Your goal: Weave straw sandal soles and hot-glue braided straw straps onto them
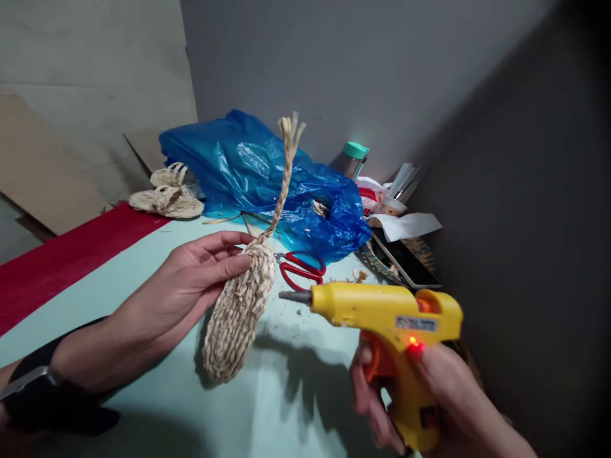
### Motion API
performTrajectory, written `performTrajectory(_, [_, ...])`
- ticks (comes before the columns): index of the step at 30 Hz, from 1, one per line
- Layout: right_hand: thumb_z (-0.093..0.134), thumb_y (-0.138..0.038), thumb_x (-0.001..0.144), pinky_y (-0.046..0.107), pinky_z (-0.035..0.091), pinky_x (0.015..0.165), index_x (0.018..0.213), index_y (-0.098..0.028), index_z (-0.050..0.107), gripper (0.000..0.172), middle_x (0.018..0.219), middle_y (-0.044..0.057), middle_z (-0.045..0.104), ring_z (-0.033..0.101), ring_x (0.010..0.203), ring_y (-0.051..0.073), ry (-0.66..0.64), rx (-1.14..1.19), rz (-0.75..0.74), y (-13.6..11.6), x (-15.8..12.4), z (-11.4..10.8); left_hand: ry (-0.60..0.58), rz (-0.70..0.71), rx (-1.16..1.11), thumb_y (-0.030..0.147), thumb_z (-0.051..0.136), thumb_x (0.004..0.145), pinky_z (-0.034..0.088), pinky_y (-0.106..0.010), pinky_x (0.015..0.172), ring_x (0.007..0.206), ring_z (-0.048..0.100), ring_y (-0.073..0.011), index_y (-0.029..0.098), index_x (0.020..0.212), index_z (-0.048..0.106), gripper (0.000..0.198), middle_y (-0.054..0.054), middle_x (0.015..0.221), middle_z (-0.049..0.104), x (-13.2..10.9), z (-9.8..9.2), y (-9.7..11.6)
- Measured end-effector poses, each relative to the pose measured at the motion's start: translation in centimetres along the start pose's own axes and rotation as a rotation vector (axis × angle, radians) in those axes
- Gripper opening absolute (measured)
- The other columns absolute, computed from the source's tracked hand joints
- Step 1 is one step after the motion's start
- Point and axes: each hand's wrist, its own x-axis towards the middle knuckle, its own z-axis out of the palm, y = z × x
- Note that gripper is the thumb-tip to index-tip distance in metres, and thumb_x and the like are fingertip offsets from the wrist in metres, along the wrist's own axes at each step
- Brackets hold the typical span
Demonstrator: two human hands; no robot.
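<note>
Between the thumb and fingers of my left hand (205, 273) is a woven straw sole (241, 318), long and oval, held tilted above the table. A braided straw cord (281, 197) rises from its upper end, its tip frayed into loose strands. My right hand (443, 388) is wrapped round the handle of a yellow hot glue gun (382, 312), with fingers at the orange trigger. A red light glows on the gun's side. Its grey nozzle points left toward the sole's edge, a small gap apart from it.
Red-handled scissors (303, 270) lie behind the sole. A blue plastic bag (258, 165) fills the back of the table (305, 356). Straw slippers (167, 197) sit at the back left. On the right are a phone (405, 257), a green-lidded bottle (353, 159) and a cup of clear sticks (396, 200) near the grey wall.
</note>
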Motion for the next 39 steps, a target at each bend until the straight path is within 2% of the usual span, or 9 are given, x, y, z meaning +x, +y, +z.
performTrajectory(4, [0.063, -0.057, 0.09, 0.018, 0.039, 0.042, 0.087, -0.015, 0.075, 0.044, 0.068, 0.011, 0.074, 0.056, 0.046, 0.011, 0.024, 0.181, 0.021, -1.6, 1.4, 2.5, 0.0, 0.065, 0.011, 0.019, 0.087, 0.078, 0.059, -0.018, 0.071, 0.083, 0.07, -0.0138, 0.02, 0.101, 0.077, 0.025, -0.001, 0.094, 0.076, 0.4, -0.5, -0.3])
performTrajectory(10, [0.049, -0.064, 0.094, 0.018, 0.02, 0.032, 0.063, -0.009, 0.073, 0.067, 0.042, 0.004, 0.055, 0.033, 0.029, 0.005, -0.144, 0.112, 0.203, 1.1, 1.9, 1.6, 0.001, 0.073, -0.007, 0.02, 0.091, 0.072, 0.059, -0.021, 0.072, 0.08, 0.071, -0.0138, 0.02, 0.101, 0.079, 0.031, -0.002, 0.095, 0.077, 1.1, -0.8, -0.6])
performTrajectory(15, [0.039, -0.079, 0.092, 0.021, 0.032, 0.037, 0.065, -0.014, 0.065, 0.075, 0.049, 0.004, 0.059, 0.045, 0.035, 0.01, -0.168, -0.183, 0.33, 1.7, 1.2, 1.5, -0.009, 0.067, 0.099, 0.026, 0.092, 0.07, 0.058, -0.022, 0.077, 0.09, 0.074, -0.0174, 0.023, 0.107, 0.082, 0.038, -0.005, 0.111, 0.081, 0.1, -0.3, -0.7])
performTrajectory(17, [0.04, -0.075, 0.095, 0.025, 0.04, 0.046, 0.067, -0.018, 0.058, 0.066, 0.059, 0.006, 0.064, 0.056, 0.047, 0.015, -0.087, -0.44, 0.277, 0.9, 0.6, 1.8, -0.026, 0.084, 0.201, 0.031, 0.092, 0.07, 0.058, -0.022, 0.078, 0.095, 0.074, -0.0189, 0.025, 0.105, 0.083, 0.036, -0.004, 0.114, 0.081, -0.6, -0.1, -0.7])
performTrajectory(21, [0.028, -0.06, 0.105, 0.036, 0.036, 0.06, 0.075, -0.019, 0.059, 0.059, 0.071, 0.014, 0.071, 0.069, 0.07, 0.032, 0.19, -1.438, 0.182, -1.4, -0.5, 2.6, -0.06, 0.134, 0.443, 0.043, 0.091, 0.07, 0.056, -0.021, 0.079, 0.104, 0.073, -0.0229, 0.029, 0.104, 0.084, 0.038, -0.002, 0.113, 0.082, -1.9, 0.3, -0.4])
performTrajectory(23, [0.033, -0.054, 0.105, 0.037, 0.034, 0.057, 0.083, -0.019, 0.063, 0.051, 0.07, 0.015, 0.072, 0.071, 0.068, 0.036, 0.245, -1.623, 0.197, -2.4, -0.8, 2.7, -0.095, 0.147, 0.511, 0.046, 0.089, 0.071, 0.056, -0.021, 0.08, 0.108, 0.072, -0.0245, 0.031, 0.106, 0.084, 0.038, -0.001, 0.112, 0.083, -2.6, 0.6, -0.3])
performTrajectory(30, [0.07, -0.04, 0.096, 0.026, 0.057, 0.067, 0.106, -0.022, 0.071, 0.021, 0.108, 0.003, 0.079, 0.075, 0.084, 0.018, 0.324, -0.802, -0.642, -4.0, -0.8, 3.2, -0.201, 0.147, 0.599, 0.049, 0.087, 0.072, 0.061, -0.027, 0.079, 0.099, 0.076, -0.0299, 0.031, 0.101, 0.086, 0.035, -0.004, 0.106, 0.084, -4.2, 2.3, -0.4])
performTrajectory(33, [0.071, -0.022, 0.095, 0.025, 0.06, 0.076, 0.099, -0.023, 0.073, 0.004, 0.102, 0.0, 0.08, 0.075, 0.089, 0.016, 0.307, -0.648, -0.798, -4.0, -0.5, 3.7, -0.225, 0.162, 0.605, 0.048, 0.088, 0.071, 0.062, -0.026, 0.08, 0.099, 0.076, -0.0296, 0.033, 0.095, 0.087, 0.029, -0.003, 0.103, 0.084, -4.1, 2.8, -0.7])
performTrajectory(39, [0.067, -0.01, 0.096, 0.024, 0.06, 0.077, 0.105, -0.02, 0.075, 0.016, 0.1, 0.001, 0.079, 0.074, 0.087, 0.015, 0.23, -0.613, -0.845, -2.8, -0.8, 3.2, -0.248, -0.054, 0.36, 0.038, 0.09, 0.07, 0.062, -0.02, 0.068, 0.083, 0.079, -0.0231, 0.032, 0.1, 0.085, 0.031, -0.003, 0.095, 0.085, -3.6, 3.2, -1.6])
